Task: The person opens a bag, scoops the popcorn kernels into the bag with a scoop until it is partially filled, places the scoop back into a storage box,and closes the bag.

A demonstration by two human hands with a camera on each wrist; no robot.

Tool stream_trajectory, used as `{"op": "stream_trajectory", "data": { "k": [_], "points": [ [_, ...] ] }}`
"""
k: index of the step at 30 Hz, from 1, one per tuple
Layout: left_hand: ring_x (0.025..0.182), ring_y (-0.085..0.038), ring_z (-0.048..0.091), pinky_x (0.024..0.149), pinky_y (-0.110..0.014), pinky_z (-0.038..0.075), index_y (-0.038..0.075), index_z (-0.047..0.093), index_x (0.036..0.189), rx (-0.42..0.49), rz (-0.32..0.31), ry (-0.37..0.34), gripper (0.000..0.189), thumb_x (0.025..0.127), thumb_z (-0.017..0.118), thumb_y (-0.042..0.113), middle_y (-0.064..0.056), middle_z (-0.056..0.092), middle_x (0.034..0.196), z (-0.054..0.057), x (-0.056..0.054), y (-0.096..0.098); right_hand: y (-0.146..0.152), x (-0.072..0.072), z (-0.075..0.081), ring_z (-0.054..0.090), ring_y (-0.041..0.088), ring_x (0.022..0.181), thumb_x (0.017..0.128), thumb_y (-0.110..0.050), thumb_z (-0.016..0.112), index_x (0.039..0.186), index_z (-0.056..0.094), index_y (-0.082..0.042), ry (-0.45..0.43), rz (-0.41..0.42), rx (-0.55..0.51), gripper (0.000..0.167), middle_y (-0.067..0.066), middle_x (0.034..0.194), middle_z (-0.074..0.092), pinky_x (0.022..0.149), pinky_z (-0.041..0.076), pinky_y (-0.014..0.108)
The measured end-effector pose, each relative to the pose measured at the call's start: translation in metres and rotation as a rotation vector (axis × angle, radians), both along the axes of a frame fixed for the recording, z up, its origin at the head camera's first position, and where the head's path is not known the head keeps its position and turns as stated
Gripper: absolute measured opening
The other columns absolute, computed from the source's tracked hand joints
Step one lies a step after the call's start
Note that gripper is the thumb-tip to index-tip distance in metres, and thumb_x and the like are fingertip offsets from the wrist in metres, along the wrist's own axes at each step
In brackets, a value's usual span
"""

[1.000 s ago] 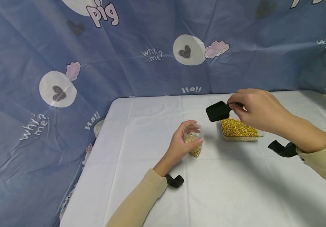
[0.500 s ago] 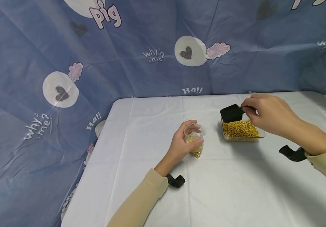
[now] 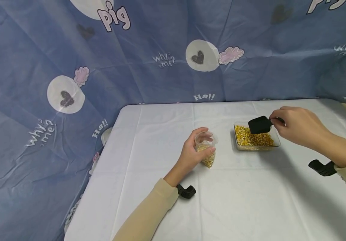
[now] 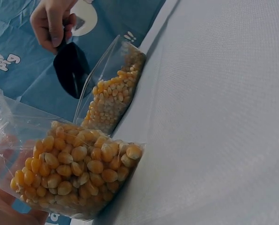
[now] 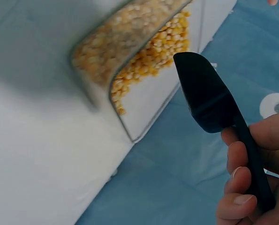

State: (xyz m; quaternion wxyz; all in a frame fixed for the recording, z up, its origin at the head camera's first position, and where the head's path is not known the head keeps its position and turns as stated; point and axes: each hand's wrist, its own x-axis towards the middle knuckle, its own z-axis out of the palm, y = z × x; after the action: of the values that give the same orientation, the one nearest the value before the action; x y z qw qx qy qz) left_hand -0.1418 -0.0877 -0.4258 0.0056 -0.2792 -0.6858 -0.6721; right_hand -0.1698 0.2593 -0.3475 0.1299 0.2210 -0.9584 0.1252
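Scoop (image 3: 260,125) had shifted right and slightly down in the head view over the last second, from beside the dish (image 3: 251,148) to over it, right of centre. Left hand (image 3: 191,150) hadn't moved noticeably. Right hand (image 3: 299,124) had fingers curled round the scoop's handle. Left gripped the clear bag (image 3: 208,160), fingers and thumb on either side of its mouth, near frame centre. Bag was part-filled with corn; dish had more, on the white table (image 3: 236,201). Scoop-to-corn gap: couldn't tell for sure.
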Motion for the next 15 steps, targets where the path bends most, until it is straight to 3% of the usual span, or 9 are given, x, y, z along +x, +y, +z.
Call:
{"op": "stream_trajectory", "data": {
  "k": [15],
  "points": [
    [0.119, -0.049, 0.055, 0.107, -0.066, 0.03, 0.004, 0.044, 0.144, 0.008, -0.004, 0.003, 0.061, 0.089, 0.07, 0.001, -0.029, 0.056, 0.13, 0.0, 0.0, 0.0, 0.014, 0.003, -0.01, 0.045, 0.014, 0.058, 0.092, -0.005, 0.06, 0.096, 0.075, -0.011, -0.073, -0.043, 0.047, 0.016, -0.004, 0.076, 0.056, 0.051, 0.034, 0.034]
  ]
}}
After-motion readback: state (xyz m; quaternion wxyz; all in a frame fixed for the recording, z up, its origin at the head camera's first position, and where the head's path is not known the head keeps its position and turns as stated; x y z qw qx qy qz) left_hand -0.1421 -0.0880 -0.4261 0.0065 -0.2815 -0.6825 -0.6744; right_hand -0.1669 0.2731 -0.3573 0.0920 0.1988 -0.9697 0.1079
